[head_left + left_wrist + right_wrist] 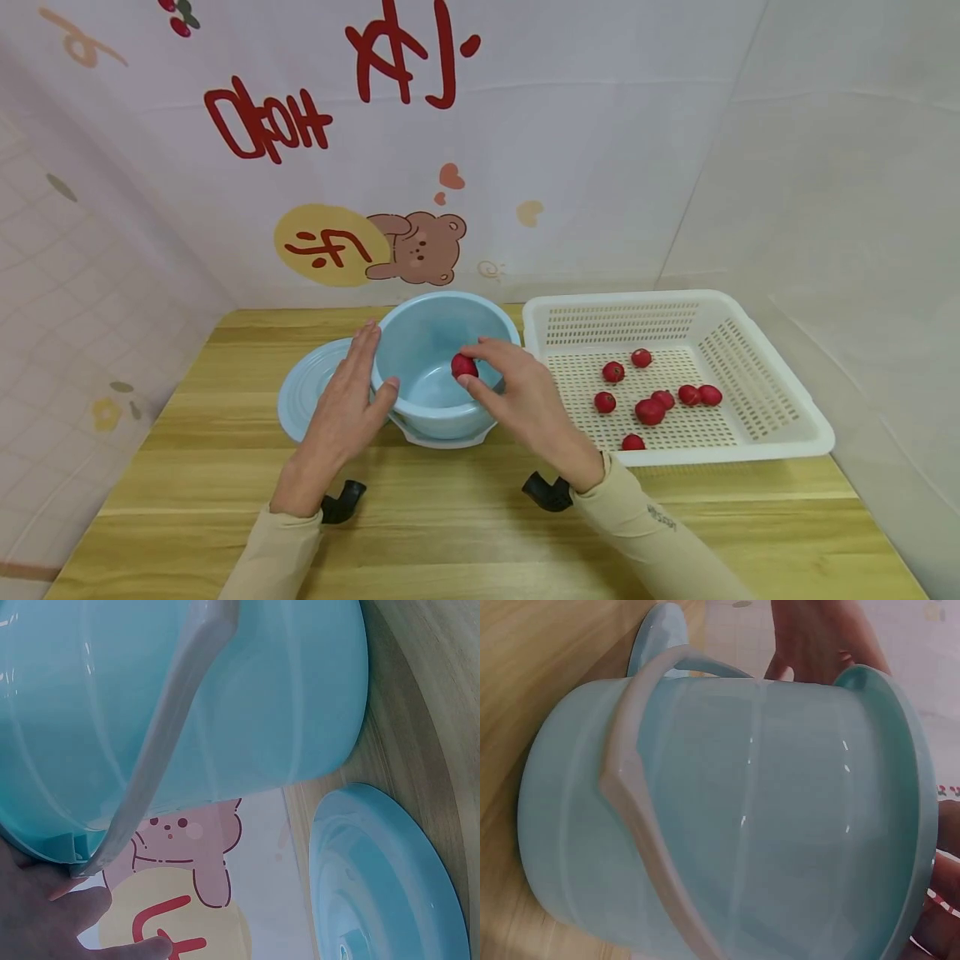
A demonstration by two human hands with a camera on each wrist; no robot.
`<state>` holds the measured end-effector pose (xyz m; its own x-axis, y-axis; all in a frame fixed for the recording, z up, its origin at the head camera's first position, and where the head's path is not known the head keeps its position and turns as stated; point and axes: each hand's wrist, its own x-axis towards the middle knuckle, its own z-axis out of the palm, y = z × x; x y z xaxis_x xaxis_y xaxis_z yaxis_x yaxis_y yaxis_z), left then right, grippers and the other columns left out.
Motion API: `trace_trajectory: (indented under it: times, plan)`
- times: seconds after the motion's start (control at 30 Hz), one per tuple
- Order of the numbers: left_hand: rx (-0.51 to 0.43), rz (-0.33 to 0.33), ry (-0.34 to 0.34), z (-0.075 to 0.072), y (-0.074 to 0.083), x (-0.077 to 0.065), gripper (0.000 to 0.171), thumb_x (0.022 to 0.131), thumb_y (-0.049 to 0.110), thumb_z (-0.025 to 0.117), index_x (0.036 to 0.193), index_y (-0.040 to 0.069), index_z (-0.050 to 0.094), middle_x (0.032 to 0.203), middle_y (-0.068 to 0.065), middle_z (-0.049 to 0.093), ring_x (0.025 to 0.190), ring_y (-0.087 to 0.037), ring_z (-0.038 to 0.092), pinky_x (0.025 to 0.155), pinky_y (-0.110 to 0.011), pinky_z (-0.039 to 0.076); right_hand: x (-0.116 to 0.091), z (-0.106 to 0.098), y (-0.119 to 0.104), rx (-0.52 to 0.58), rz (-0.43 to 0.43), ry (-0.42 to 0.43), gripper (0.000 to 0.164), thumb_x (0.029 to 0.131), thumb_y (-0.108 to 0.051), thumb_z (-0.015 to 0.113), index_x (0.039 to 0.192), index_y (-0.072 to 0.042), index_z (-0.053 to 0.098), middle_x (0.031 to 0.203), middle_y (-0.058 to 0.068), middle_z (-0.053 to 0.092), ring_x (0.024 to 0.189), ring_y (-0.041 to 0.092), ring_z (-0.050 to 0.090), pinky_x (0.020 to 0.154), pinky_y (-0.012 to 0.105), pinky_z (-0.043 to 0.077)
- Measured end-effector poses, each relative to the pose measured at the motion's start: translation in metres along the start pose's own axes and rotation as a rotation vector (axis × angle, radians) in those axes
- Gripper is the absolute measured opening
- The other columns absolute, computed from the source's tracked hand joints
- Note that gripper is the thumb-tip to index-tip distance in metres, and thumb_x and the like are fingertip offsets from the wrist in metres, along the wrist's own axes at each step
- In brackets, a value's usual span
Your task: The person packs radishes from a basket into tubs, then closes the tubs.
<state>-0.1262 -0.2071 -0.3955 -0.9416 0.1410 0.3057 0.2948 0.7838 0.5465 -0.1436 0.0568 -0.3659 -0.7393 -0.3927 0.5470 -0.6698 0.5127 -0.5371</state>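
A light blue bucket stands upright on the table, its pale handle hanging down in front. My right hand pinches a small red radish between thumb and fingers over the bucket's right side, inside the rim. In the right wrist view the fingers show only partly past the rim. My left hand rests against the bucket's left rim with its fingers straight, holding nothing; the left wrist view shows the hand near the handle's joint. Several more radishes lie in a white basket.
The blue lid lies on the wooden table, left of the bucket and partly behind the left hand. The basket stands close on the bucket's right. A printed curtain hangs behind the table.
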Motion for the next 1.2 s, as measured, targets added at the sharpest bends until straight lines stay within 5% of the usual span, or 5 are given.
trace_trajectory:
  times: [0.57,0.83,1.07,1.2]
  plan:
    - [-0.002,-0.006,-0.008,0.001,0.0,0.0,0.074,0.103,0.032,0.049,0.165,0.005,0.019,0.172,-0.011,0.018,0.158,-0.031,0.014,0.12,-0.065,0.022,-0.006,-0.007,-0.003,-0.047,-0.005,-0.012,0.039,0.093,-0.025,0.078,0.127,-0.007,0.073,0.135,0.006,0.068,0.135,0.027,0.057,0.109,0.049,0.047]
    - [-0.007,-0.011,-0.013,0.001,0.0,0.001,0.073,0.103,0.031,0.048,0.166,0.006,0.019,0.172,-0.01,0.017,0.159,-0.031,0.013,0.12,-0.066,0.021,-0.028,-0.054,0.004,0.075,0.004,0.027,0.04,0.093,-0.018,0.079,0.131,-0.012,0.072,0.136,0.001,0.068,0.131,0.021,0.06,0.107,0.045,0.05]
    - [-0.008,-0.02,-0.02,0.002,0.0,0.001,0.073,0.104,0.031,0.048,0.166,0.007,0.018,0.173,-0.01,0.017,0.159,-0.03,0.012,0.122,-0.063,0.021,-0.051,-0.095,0.024,0.033,0.036,0.01,0.045,0.088,-0.009,0.082,0.131,-0.016,0.072,0.132,-0.003,0.07,0.123,0.019,0.065,0.106,0.019,0.044]
    - [-0.012,-0.018,-0.02,0.002,0.0,0.001,0.073,0.104,0.03,0.049,0.166,0.006,0.018,0.173,-0.01,0.016,0.159,-0.031,0.012,0.122,-0.062,0.021,-0.062,-0.112,0.04,0.0,0.008,-0.022,0.048,0.085,-0.004,0.083,0.13,-0.015,0.072,0.129,-0.002,0.072,0.115,0.018,0.068,0.094,0.011,0.045]
